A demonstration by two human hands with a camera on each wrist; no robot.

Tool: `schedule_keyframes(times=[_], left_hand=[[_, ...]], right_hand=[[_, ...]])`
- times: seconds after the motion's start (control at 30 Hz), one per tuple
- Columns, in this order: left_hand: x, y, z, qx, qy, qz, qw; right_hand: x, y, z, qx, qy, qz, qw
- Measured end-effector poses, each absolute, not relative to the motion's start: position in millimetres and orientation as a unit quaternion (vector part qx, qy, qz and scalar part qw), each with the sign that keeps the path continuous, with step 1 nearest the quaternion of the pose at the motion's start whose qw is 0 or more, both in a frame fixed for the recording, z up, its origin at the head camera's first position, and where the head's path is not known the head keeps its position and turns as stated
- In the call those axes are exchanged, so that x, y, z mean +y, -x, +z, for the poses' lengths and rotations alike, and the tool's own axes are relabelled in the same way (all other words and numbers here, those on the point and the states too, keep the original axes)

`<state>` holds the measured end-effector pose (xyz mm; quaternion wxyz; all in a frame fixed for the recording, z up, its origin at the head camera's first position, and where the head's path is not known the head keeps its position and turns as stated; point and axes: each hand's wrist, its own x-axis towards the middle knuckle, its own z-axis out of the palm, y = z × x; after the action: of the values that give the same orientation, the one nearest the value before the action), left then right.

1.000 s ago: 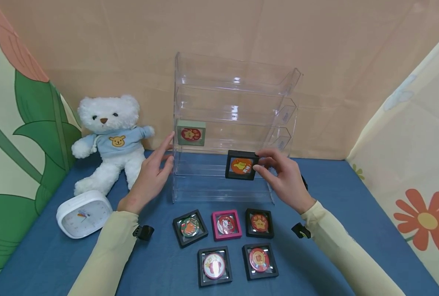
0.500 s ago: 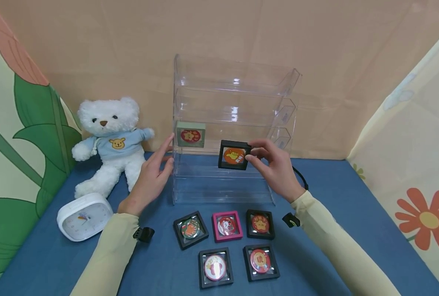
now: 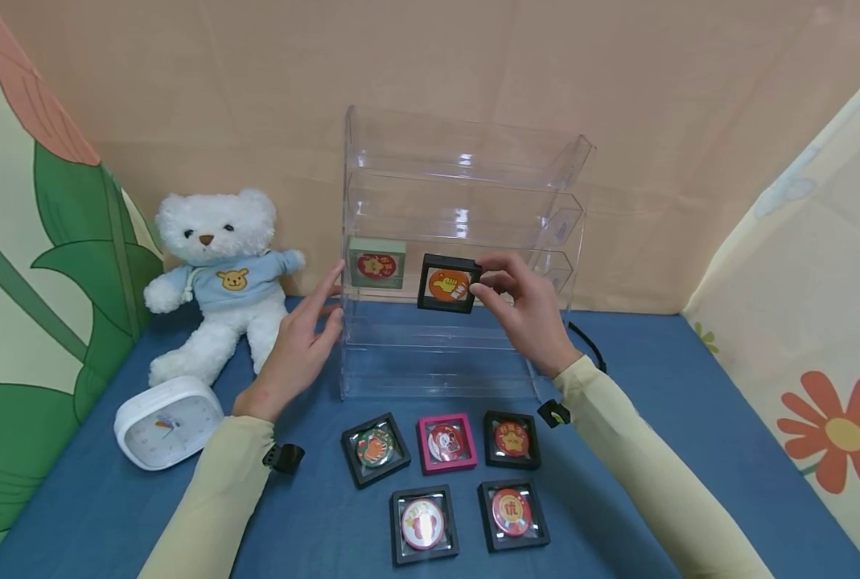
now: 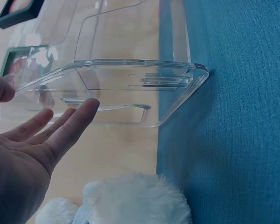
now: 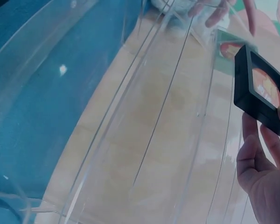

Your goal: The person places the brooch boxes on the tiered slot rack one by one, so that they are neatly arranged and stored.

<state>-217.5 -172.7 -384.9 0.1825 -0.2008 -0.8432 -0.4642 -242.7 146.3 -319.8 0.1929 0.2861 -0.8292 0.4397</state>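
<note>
My right hand (image 3: 524, 310) pinches a black-framed display case (image 3: 449, 284) by its right side. An orange badge with a yellow thumbs-up shows in the case, which is held upright in front of a clear tiered acrylic rack (image 3: 444, 366). At the left end of one middle tier stands a green-framed case (image 3: 376, 264) with a red badge. My left hand (image 3: 295, 346) has its fingers extended along the rack's left side. In the left wrist view those fingers (image 4: 77, 123) lie beside the clear side panel, and the right wrist view shows the black frame (image 5: 261, 91) between thumb and fingers.
Several badge cases lie on the blue cloth (image 3: 292, 515) in front of the rack, among them a pink one (image 3: 447, 466) and a black one (image 3: 404, 547). A white teddy bear (image 3: 220, 233) and a white clock (image 3: 169, 422) stand at the left.
My right hand has carried the black-framed case up and to the left, closer to the green-framed case. My left hand has stayed at the rack's left side.
</note>
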Motion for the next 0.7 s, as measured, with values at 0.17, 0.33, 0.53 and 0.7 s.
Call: schedule_keyframes(times=[0.17, 0.33, 0.53, 0.7], left_hand=[[-173, 217, -384, -0.844, 0.2, -0.465, 0.181], [-173, 217, -385, -0.843, 0.199, -0.466, 0.18], [-173, 218, -386, -0.843, 0.2, -0.465, 0.18], [-173, 220, -386, -0.843, 0.197, -0.466, 0.182]], right_hand=[[142, 248, -317, -0.83, -0.278, 0.441, 0.197], [139, 255, -316, -0.829, -0.274, 0.445, 0.198], [136, 261, -315, -0.829, -0.265, 0.452, 0.197], [132, 266, -314, -0.827, -0.258, 0.457, 0.2]])
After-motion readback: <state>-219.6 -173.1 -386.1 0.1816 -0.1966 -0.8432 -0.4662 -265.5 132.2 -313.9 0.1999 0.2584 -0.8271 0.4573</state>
